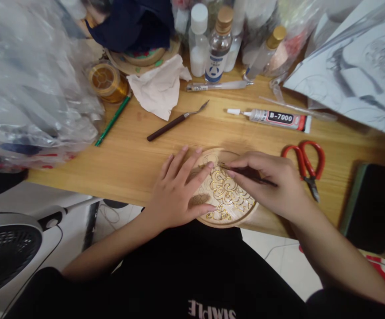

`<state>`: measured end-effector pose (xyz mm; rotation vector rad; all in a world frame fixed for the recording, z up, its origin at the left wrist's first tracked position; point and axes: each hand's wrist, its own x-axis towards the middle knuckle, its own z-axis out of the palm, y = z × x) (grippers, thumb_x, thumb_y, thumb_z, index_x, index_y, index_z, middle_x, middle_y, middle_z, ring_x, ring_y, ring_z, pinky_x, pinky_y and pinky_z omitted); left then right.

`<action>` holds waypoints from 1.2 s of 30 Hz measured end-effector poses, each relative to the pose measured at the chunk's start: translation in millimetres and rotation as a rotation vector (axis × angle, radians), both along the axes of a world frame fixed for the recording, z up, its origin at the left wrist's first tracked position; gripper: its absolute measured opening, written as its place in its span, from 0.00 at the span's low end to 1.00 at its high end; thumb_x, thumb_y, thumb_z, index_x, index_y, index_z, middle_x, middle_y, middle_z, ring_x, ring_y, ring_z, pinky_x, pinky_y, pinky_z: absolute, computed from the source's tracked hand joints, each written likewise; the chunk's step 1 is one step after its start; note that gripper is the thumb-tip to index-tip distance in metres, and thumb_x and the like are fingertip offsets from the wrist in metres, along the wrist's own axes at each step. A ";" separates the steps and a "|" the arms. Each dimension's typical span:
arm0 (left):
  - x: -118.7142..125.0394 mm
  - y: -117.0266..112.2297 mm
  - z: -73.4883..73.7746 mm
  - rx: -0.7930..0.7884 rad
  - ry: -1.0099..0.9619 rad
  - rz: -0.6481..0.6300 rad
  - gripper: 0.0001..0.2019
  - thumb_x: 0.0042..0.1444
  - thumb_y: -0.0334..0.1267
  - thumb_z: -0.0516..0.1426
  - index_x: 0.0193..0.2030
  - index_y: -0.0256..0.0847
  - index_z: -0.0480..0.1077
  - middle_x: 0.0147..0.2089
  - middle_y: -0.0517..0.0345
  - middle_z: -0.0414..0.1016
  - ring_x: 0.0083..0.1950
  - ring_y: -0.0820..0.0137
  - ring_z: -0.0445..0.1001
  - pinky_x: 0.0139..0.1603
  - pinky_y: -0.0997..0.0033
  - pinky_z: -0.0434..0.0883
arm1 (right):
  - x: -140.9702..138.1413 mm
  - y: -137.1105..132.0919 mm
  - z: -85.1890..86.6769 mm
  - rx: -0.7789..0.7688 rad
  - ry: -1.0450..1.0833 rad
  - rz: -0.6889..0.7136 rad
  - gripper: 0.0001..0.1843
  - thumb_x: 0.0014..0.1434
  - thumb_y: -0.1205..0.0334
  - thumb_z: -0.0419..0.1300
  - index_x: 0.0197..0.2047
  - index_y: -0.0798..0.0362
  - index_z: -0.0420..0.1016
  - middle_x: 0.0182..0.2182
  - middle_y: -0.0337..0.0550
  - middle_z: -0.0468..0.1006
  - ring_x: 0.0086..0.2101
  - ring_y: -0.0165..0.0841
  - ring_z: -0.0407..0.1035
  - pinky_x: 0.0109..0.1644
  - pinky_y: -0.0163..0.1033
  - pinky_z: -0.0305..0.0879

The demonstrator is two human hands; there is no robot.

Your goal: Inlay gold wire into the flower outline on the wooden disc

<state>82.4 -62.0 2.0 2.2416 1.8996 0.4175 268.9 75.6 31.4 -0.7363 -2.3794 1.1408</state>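
Cluttered bench (129,155) bore a carved plaque (229,201) under the flat, steadying left hand (175,192); right hand (274,186) pinched a thin tool (255,176).

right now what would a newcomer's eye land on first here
The round wooden disc with gold curls, at the near edge of the table, draws the eye first. The left hand lies flat on it, while the right hand holds a thin dark tool over the pattern. Red scissors lie just right of the hands, with a glue tube behind them.
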 end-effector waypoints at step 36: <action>-1.6 -0.2 2.6 -0.047 -0.018 -0.025 0.49 0.50 0.71 0.56 0.70 0.40 0.57 0.74 0.39 0.49 0.74 0.43 0.47 0.71 0.44 0.45 | -0.6 -5.3 5.9 -0.148 0.001 -0.136 0.01 0.58 0.66 0.64 0.35 0.52 0.76 0.28 0.36 0.80 0.26 0.26 0.73 0.29 0.30 0.69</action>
